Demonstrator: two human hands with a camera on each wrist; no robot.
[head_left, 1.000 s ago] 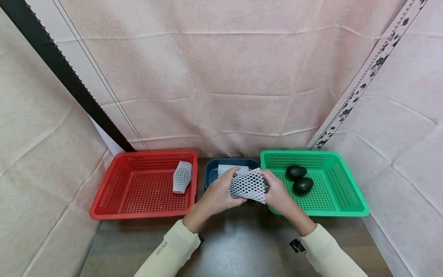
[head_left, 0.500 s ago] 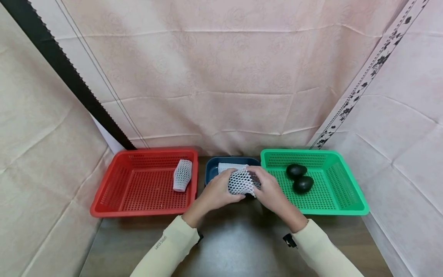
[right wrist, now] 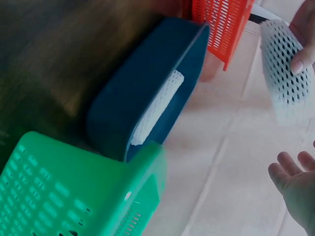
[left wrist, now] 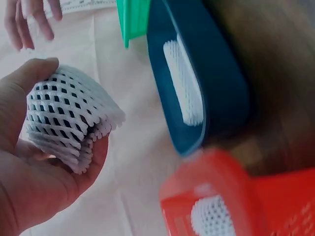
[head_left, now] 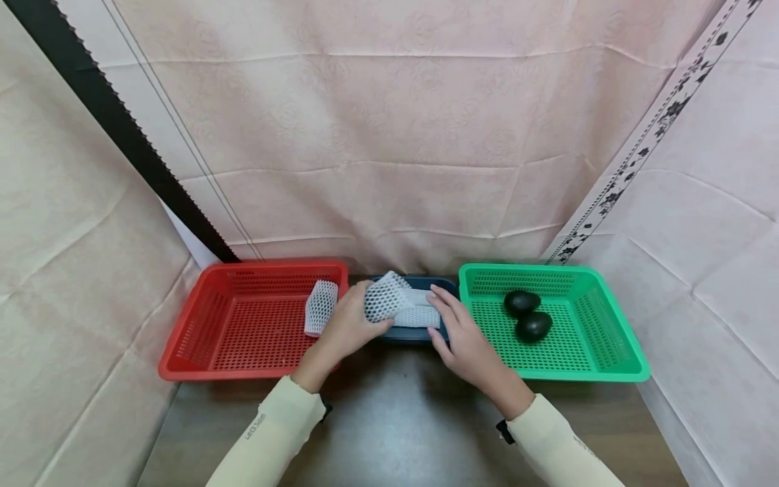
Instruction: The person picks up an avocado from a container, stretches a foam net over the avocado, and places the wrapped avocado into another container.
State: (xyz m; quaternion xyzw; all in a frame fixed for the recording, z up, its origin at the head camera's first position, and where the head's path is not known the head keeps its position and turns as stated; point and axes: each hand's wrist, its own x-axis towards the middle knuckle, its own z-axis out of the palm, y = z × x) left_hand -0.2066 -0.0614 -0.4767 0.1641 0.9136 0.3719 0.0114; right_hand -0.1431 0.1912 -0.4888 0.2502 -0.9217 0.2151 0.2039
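Note:
My left hand [head_left: 349,325] grips an avocado in a white foam net sleeve [head_left: 385,297], above the left part of the dark blue tray. In the left wrist view, dark skin shows through the mesh of the held sleeve [left wrist: 64,105], with thumb and fingers curled round it. My right hand [head_left: 468,345] is off the sleeve, its fingers spread and loosely bent near the tray's right side. White foam sleeves [head_left: 420,316] lie flat in the blue tray [head_left: 414,335]. Two dark avocados [head_left: 533,327] rest in the green basket [head_left: 615,325].
The red basket [head_left: 243,375] on the left holds another foam sleeve [head_left: 320,308] with a filled-out shape, near its right wall. All three containers stand in a row on a wooden table [head_left: 402,419]. A pale cloth [head_left: 389,135] hangs behind them.
Both hands were on the netted avocado. The sleeve's open end has been drawn over the fruit. My right hand has let go, and my left hand has carried it leftward.

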